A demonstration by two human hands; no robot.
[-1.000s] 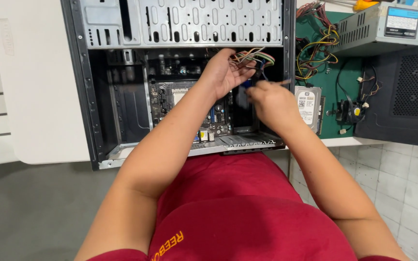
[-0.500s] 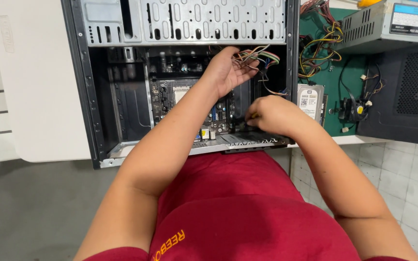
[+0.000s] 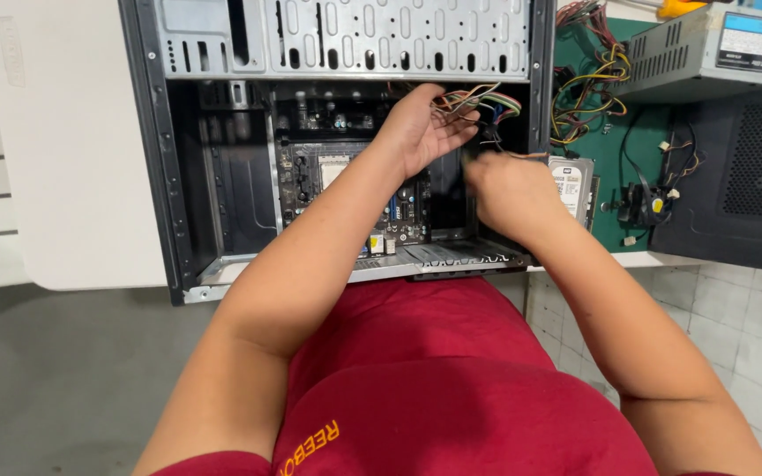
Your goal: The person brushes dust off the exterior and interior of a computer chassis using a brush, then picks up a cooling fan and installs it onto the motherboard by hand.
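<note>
Both forearms are reaching forward into the open computer case [image 3: 178,176]. The left hand [image 3: 421,132] is lying palm up, fingers loosely curled around a bundle of coloured wires [image 3: 478,101] near the case's upper right corner. The right hand [image 3: 504,189] is curling closed just below them; whether it is pinching anything I cannot tell. A motherboard [image 3: 337,189] is sitting inside the case.

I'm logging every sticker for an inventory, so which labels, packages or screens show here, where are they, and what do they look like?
Label on the power supply unit, top right: rectangular, blue band over white, small print.
Label on the hard drive, right of the open computer case, beside the right hand: white rectangle, dark print.
No packages or screens in view.
</note>
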